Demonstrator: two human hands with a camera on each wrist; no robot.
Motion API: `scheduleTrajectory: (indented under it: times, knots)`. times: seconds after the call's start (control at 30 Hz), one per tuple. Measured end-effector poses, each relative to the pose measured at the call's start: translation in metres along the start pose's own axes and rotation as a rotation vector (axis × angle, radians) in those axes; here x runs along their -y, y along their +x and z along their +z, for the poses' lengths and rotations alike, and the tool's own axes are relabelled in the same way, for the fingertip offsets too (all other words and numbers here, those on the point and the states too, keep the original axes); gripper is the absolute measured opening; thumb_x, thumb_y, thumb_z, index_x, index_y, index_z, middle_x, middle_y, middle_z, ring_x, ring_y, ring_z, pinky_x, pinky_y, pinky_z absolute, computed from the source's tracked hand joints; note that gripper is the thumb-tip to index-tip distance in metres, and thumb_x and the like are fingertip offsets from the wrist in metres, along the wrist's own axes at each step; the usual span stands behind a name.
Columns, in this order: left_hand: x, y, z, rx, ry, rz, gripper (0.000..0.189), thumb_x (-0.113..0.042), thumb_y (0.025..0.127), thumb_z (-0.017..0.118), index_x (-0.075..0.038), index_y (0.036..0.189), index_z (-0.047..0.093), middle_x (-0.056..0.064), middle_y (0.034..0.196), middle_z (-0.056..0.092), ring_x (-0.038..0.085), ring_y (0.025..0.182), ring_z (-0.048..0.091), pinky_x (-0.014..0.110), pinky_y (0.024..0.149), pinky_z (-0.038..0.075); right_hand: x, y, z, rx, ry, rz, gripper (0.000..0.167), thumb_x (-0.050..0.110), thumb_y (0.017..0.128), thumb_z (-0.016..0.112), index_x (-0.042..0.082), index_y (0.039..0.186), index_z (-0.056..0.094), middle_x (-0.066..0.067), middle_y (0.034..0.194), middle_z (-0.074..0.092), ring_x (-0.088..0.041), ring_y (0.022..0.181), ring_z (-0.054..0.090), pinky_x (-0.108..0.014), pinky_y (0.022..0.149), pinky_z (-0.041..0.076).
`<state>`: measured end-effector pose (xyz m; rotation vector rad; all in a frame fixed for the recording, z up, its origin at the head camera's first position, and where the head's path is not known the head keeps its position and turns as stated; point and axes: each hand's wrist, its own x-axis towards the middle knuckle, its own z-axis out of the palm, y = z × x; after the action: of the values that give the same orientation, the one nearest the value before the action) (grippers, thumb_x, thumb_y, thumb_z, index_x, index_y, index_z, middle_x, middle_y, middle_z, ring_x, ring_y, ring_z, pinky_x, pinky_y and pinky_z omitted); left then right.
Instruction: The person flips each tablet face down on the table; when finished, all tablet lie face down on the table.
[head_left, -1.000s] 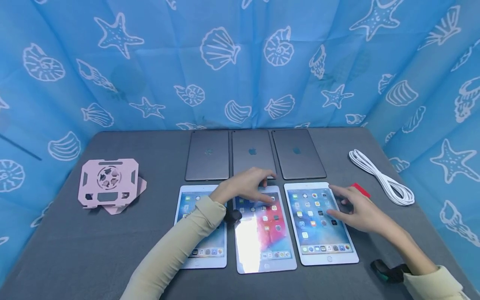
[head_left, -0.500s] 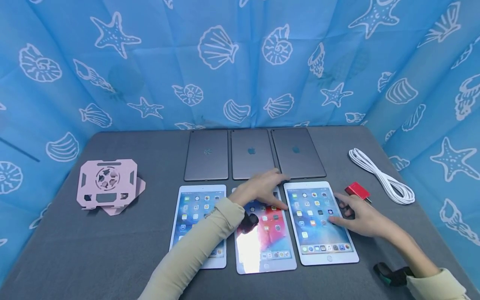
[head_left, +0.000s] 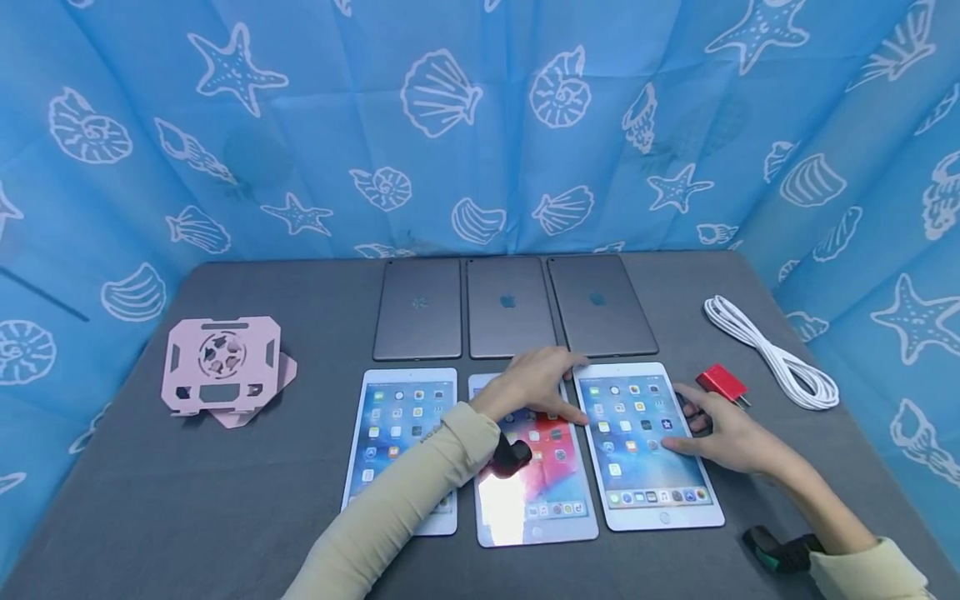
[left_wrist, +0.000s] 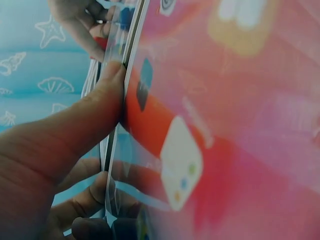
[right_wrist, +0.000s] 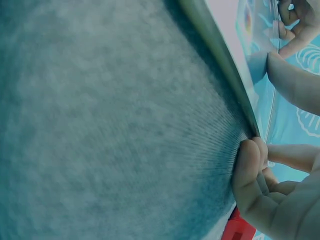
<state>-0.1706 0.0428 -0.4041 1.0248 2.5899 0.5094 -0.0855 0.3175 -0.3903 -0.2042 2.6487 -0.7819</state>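
Observation:
The rightmost of three white-framed tablets (head_left: 648,433) lies screen up on the table, with a hand at either side. My left hand (head_left: 536,385) holds its left edge near the upper corner, reaching over the middle tablet (head_left: 558,475). In the left wrist view the thumb (left_wrist: 95,102) lies along the edge beside the middle tablet's pink screen. On the opposite side, my right hand (head_left: 726,432) pinches the right edge, thumb over the screen. Curled fingertips (right_wrist: 250,157) meet that edge in the right wrist view. My left sleeve covers part of the left tablet (head_left: 401,417).
Behind stand three dark tablets (head_left: 510,312) in a row, backs up. A red charger plug (head_left: 722,382) and a coiled white cable (head_left: 772,354) lie at the right. Pink cut-out plates (head_left: 221,367) are on the left. A blue curtain (head_left: 465,125) encloses the table.
My left hand has moved right, from above the middle tablet to the right tablet's left edge. My right hand has shifted slightly down along the right edge, and the red plug shows more.

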Motion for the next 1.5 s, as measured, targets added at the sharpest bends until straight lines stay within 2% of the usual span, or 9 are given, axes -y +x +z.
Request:
scheduleTrajectory:
  times: [0.17,0.4,0.63,0.83,1.0,1.17,1.5]
  knots:
    - [0.0,-0.001,0.002,-0.032,-0.046,-0.009,0.086,-0.054,0.077,0.086,-0.02,0.149,0.054,-0.002,0.117,0.066,0.007,0.076,0.049,0.017,0.055,0.033,0.001,0.001,-0.002,0.025,0.05,0.058,0.094,0.022,0.085,0.084,-0.019,0.15,0.03,-0.022,0.113,0.056,-0.023,0.093,0.053,-0.024,0.071,0.043]
    - [0.0,-0.001,0.003,-0.044,-0.079,-0.028,0.085,-0.052,0.076,0.088,-0.019,0.148,0.056,-0.004,0.11,0.067,0.007,0.063,0.039,0.017,0.05,0.028,0.002,0.001,-0.002,0.029,0.075,0.09,0.096,0.021,0.084,0.084,-0.019,0.15,0.028,-0.024,0.115,0.055,-0.026,0.095,0.054,-0.024,0.071,0.044]
    - [-0.002,-0.001,0.003,-0.048,-0.099,-0.051,0.084,-0.05,0.075,0.089,-0.019,0.147,0.058,-0.004,0.103,0.065,0.007,0.06,0.038,0.017,0.05,0.028,0.003,0.002,-0.002,0.024,0.099,0.113,0.095,0.018,0.083,0.085,-0.019,0.15,0.029,-0.024,0.115,0.057,-0.026,0.095,0.055,-0.024,0.071,0.045]
    - [-0.003,-0.002,0.002,-0.05,-0.095,-0.068,0.085,-0.05,0.074,0.09,-0.019,0.146,0.058,-0.004,0.105,0.065,0.007,0.063,0.041,0.017,0.051,0.029,0.004,0.003,-0.001,0.017,0.16,0.143,0.093,0.013,0.083,0.084,-0.019,0.15,0.028,-0.021,0.113,0.056,-0.025,0.095,0.053,-0.023,0.071,0.045]
    - [-0.004,-0.001,0.003,-0.051,-0.079,-0.06,0.085,-0.051,0.074,0.089,-0.02,0.146,0.058,-0.005,0.105,0.065,0.006,0.061,0.038,0.017,0.05,0.028,0.003,-0.002,-0.003,0.006,0.217,0.161,0.089,0.007,0.085,0.081,-0.018,0.152,0.028,-0.015,0.108,0.054,-0.02,0.09,0.051,-0.021,0.069,0.044]
    - [-0.005,0.0,0.005,-0.062,-0.073,-0.058,0.085,-0.051,0.072,0.091,-0.02,0.145,0.059,-0.005,0.105,0.066,0.005,0.059,0.039,0.017,0.048,0.029,0.002,-0.007,-0.009,0.02,0.286,0.137,0.086,0.007,0.088,0.078,-0.015,0.154,0.027,-0.013,0.108,0.055,-0.011,0.086,0.054,-0.02,0.07,0.049]
    - [-0.007,-0.001,0.004,-0.091,-0.102,-0.057,0.085,-0.048,0.07,0.093,-0.02,0.144,0.061,-0.004,0.097,0.063,0.004,0.059,0.044,0.016,0.048,0.032,-0.002,-0.019,-0.016,-0.005,0.4,0.051,0.081,0.012,0.095,0.072,-0.007,0.159,0.025,-0.005,0.112,0.053,-0.002,0.092,0.054,-0.02,0.077,0.052]
